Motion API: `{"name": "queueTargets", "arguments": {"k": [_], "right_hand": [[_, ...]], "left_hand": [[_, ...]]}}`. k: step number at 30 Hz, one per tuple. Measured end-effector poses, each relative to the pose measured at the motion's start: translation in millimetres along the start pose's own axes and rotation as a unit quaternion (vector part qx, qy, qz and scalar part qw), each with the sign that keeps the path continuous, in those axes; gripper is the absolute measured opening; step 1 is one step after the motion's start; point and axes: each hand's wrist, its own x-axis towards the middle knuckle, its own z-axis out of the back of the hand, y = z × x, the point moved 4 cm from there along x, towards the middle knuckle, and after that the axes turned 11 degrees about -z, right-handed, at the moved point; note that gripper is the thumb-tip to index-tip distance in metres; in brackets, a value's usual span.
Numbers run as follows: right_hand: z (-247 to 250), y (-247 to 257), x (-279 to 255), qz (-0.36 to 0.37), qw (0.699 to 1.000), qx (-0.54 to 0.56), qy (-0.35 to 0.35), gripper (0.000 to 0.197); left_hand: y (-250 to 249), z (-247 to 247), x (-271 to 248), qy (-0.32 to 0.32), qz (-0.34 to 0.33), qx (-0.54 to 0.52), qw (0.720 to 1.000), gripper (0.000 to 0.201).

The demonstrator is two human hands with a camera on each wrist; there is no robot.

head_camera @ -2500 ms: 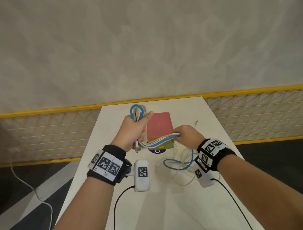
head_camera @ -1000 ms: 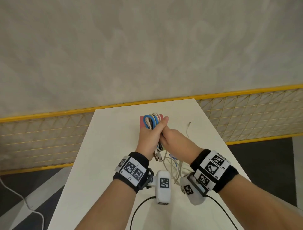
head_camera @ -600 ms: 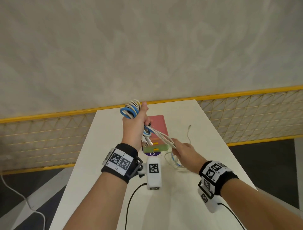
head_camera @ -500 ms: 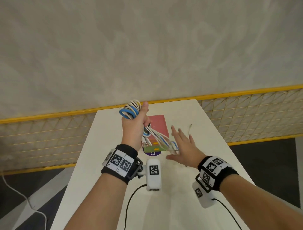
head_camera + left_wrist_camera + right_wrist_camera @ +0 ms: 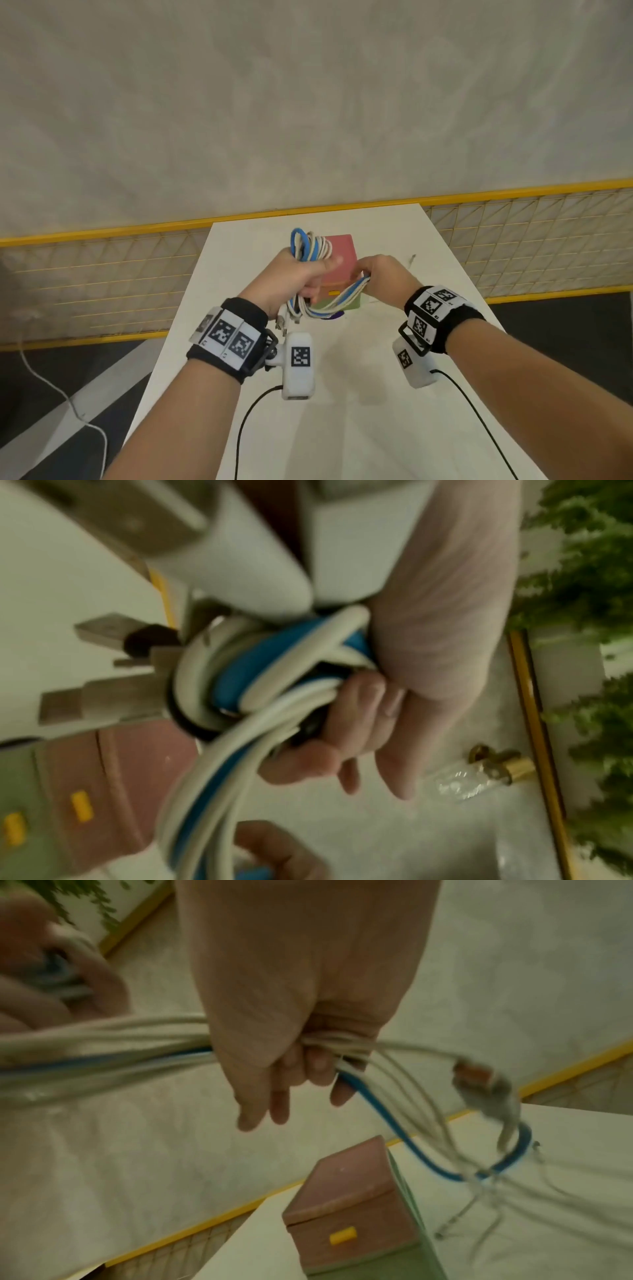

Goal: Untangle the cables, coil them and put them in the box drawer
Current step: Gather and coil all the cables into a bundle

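Holding the coil of cables (image 5: 310,247) in a fist, the left hand (image 5: 297,275) keeps the loops from springing apart while the right hand (image 5: 385,279) pinches the loose strands beside it, probably feeding the next wrap. Connectors (image 5: 281,321) dangle below the left hand. Just past both hands sits the box (image 5: 339,263) on the tabletop (image 5: 359,428), drawers shut, so stowing isn't started yet I'd guess.
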Motion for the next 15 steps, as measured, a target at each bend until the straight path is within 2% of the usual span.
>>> {"name": "queueTargets", "arguments": {"k": [3,9,12,14,15], "right_hand": [[6,13,2,0.006,0.999,-0.011,-0.041,0.027],[15,31,-1,0.056,0.996,0.047,-0.049,0.053],[18,29,-6,0.085,0.991,0.102,-0.025,0.047],[19,21,-8,0.081,0.986,0.147,-0.007,0.034],[20,17,-10,0.081,0.984,0.157,-0.006,0.023]], "left_hand": [[17,-6,3,-0.039,0.013,0.056,0.998,0.04],[37,-23,11,-0.029,0.006,0.156,0.987,0.038],[36,-22,13,-0.068,-0.014,0.174,0.982,0.04],[31,-21,15,-0.071,-0.037,0.178,0.981,0.019],[28,-20,15,-0.072,-0.046,0.168,0.982,0.016]]}}
